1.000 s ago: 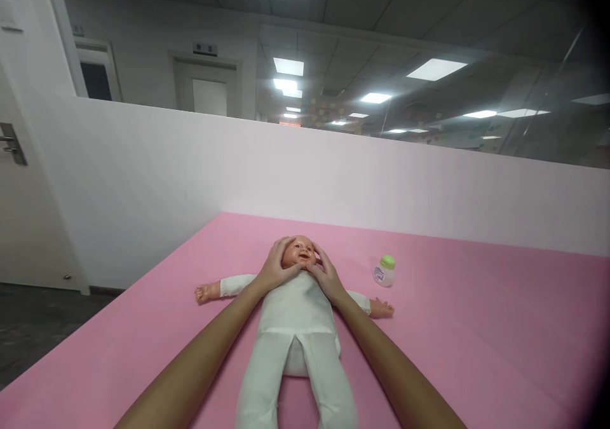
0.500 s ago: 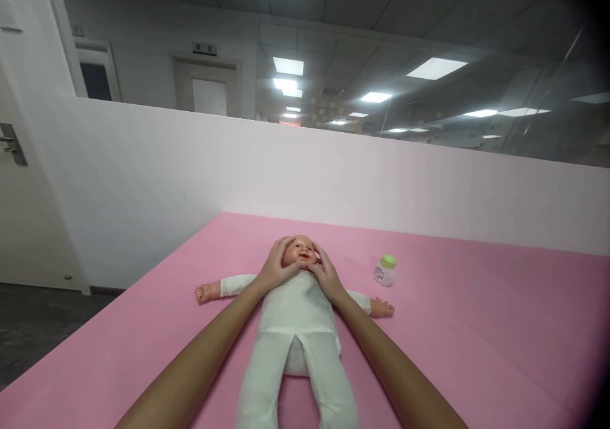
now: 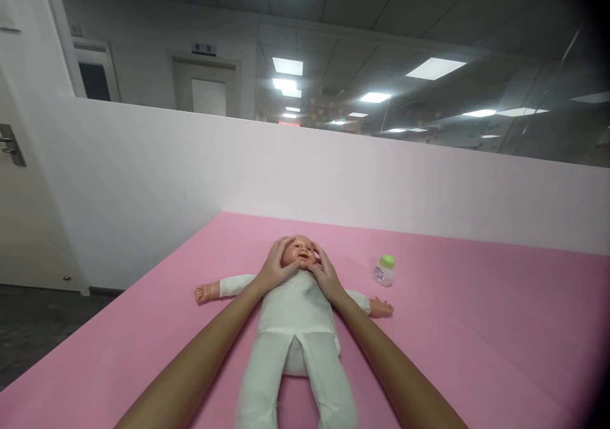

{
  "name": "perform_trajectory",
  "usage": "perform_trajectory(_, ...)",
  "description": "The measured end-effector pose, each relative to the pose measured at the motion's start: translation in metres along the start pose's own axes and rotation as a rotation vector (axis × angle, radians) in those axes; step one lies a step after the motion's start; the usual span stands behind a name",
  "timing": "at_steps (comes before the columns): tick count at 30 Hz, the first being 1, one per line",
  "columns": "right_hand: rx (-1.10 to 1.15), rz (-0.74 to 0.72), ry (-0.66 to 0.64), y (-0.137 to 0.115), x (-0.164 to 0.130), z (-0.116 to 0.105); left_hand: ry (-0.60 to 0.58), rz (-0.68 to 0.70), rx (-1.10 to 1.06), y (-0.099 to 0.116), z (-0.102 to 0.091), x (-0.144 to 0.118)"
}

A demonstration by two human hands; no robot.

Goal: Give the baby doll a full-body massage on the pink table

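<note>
A baby doll (image 3: 298, 314) in a white one-piece suit lies on its back on a pink table top (image 3: 476, 340), head pointing away from the person and legs running down toward them. Its arms are spread wide to either side, small bare hands resting on the pink surface.

Both of the person's bare forearms reach in from the near edge and meet at the doll's head. The left hand (image 3: 274, 267) is cupped against the doll's head on its left side as I see it, fingers curled over the crown and temple, the thumb lying near the cheek. The right hand (image 3: 325, 271) presses against the other side, fingers curved along the cheek and jaw, the thumb close to the chin. Neither hand is a fist; each is bent loosely and wraps the head, so the doll's face sits framed between the two palms, looking up. The wrists cross above the doll's shoulders and the chest lies just below and between them.

A small white bottle (image 3: 384, 270) with a green cap stands upright on the pink surface to the right of the doll's head, apart from the right hand and just beyond the doll's outstretched arm. A white partition wall (image 3: 333, 175) runs behind the table.
</note>
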State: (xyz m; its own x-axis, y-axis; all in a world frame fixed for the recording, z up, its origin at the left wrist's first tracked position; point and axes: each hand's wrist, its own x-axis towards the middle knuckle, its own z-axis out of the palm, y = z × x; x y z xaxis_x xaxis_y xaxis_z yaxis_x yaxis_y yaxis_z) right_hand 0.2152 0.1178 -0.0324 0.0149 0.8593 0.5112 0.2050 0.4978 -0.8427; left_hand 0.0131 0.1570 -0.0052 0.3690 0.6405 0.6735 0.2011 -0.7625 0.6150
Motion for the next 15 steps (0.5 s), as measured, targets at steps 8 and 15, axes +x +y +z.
perform_trajectory(8, 0.017, 0.039, 0.006, -0.0063, -0.0008, 0.0014, -0.009, 0.012, 0.006, -0.0013, -0.0004, -0.0001)
perform_trajectory(15, 0.009, 0.048, 0.010, -0.0102, -0.0020, 0.0013, -0.010, 0.006, 0.007, 0.0000, -0.0002, 0.0003)
